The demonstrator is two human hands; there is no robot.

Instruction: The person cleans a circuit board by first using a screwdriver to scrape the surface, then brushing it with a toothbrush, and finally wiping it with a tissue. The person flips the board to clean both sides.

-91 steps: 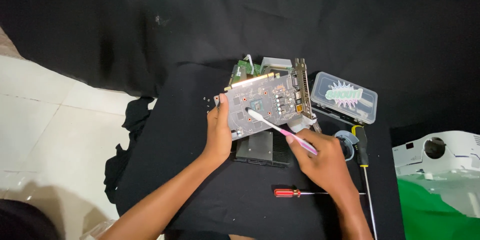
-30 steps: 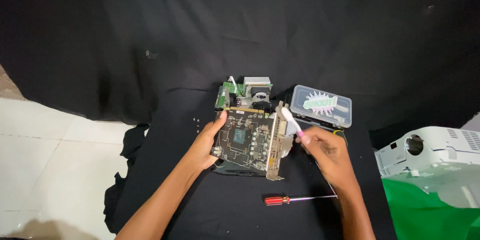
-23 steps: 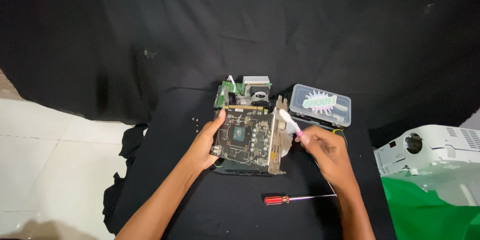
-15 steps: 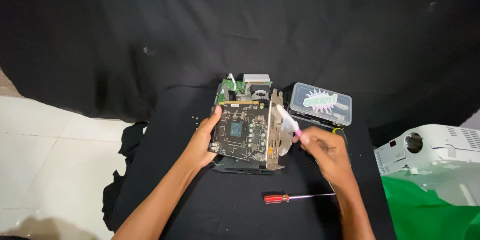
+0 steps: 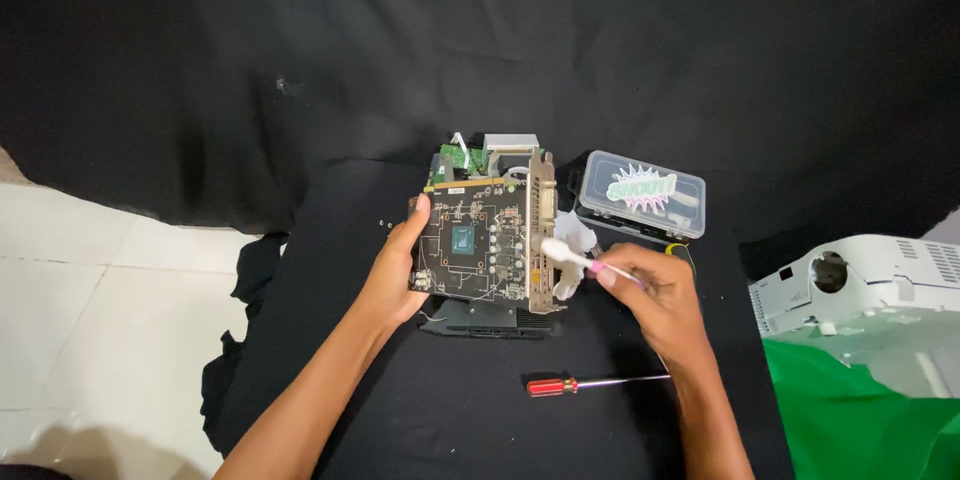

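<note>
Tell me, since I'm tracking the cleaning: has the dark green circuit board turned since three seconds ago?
Yes. The dark green circuit board then showed its silvery side; now its chip side faces up, beside the clear plastic box.

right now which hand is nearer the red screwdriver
Right. The right hand is just above the red screwdriver; the left hand holds the circuit board farther off.

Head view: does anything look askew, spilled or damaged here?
Nothing looks damaged. A few small screws lie loose on the black cloth left of the circuit board, and the red-handled screwdriver lies apart.
</note>
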